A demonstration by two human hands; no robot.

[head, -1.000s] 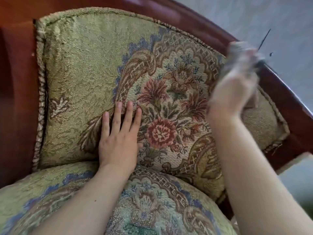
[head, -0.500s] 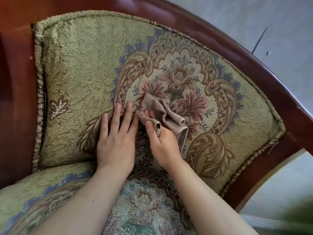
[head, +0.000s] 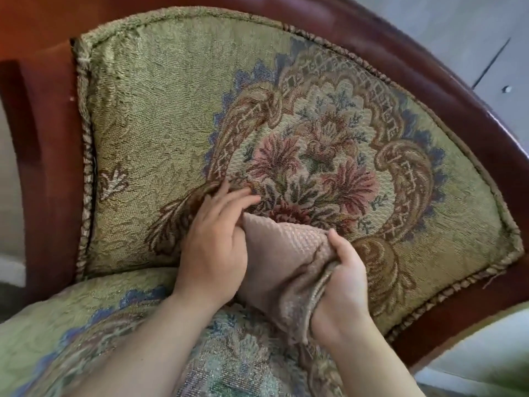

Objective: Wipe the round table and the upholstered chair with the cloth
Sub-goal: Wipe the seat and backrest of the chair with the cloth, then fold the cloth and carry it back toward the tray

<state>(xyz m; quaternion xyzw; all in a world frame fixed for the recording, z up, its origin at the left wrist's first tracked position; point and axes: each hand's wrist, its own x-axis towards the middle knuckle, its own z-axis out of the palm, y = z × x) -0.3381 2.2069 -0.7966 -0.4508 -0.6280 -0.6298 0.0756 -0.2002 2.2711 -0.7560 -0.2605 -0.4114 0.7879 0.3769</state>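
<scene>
The upholstered chair fills the view: a green floral backrest in a dark red wooden frame, with the seat cushion below. A beige waffle-textured cloth is stretched between both hands at the base of the backrest. My left hand grips the cloth's left edge, its fingers touching the fabric. My right hand is closed on the bunched right end of the cloth. The round table is out of view.
Grey floor shows beyond the chair's frame at the upper right, with a dark thin line and a small speck on it. More pale floor appears at the lower right, under the frame.
My right hand swung the cloth from the backrest's top right down to its middle, then lower. My left hand, flat on the fabric before, now holds the cloth's left edge.
</scene>
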